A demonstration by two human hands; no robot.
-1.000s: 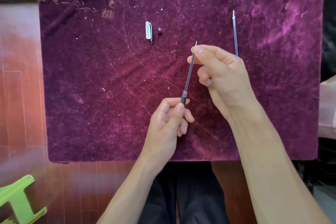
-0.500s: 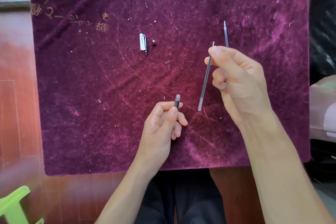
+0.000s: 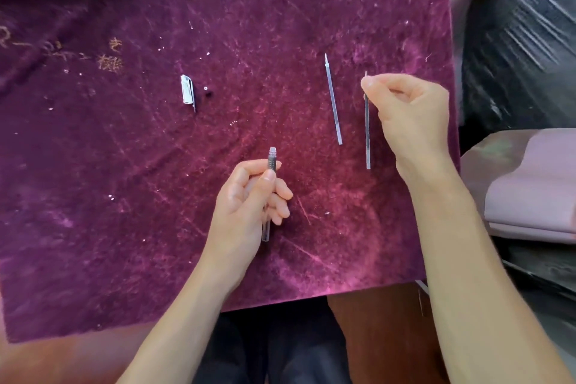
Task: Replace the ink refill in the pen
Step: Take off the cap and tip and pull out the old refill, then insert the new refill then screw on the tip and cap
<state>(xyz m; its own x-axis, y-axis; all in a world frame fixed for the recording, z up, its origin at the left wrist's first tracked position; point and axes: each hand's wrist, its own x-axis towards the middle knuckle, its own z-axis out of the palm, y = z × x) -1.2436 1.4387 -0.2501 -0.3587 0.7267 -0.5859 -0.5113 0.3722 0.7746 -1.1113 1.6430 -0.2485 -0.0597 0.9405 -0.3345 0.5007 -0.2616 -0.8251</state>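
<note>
My left hand [image 3: 249,199] grips the clear pen barrel [image 3: 272,162] upright over the purple velvet cloth [image 3: 124,196]; its threaded grey end sticks up past my thumb and its lower end shows below my palm. My right hand [image 3: 411,115] pinches a thin ink refill [image 3: 367,134] near its tip, and the refill hangs down to the left of my palm, well clear of the barrel. A second ink refill [image 3: 333,103] lies on the cloth just left of the held one.
A clear pen cap [image 3: 187,92] with its clip lies on the cloth at the left of centre, with a tiny dark piece [image 3: 208,93] beside it. Gold embroidered characters [image 3: 109,62] mark the cloth's far left. Black and pale pink bundles [image 3: 530,181] sit off its right edge.
My right hand has pulled the refill fully out of the barrel and carried it to the right, next to the refill that lies on the cloth. My left hand keeps the barrel.
</note>
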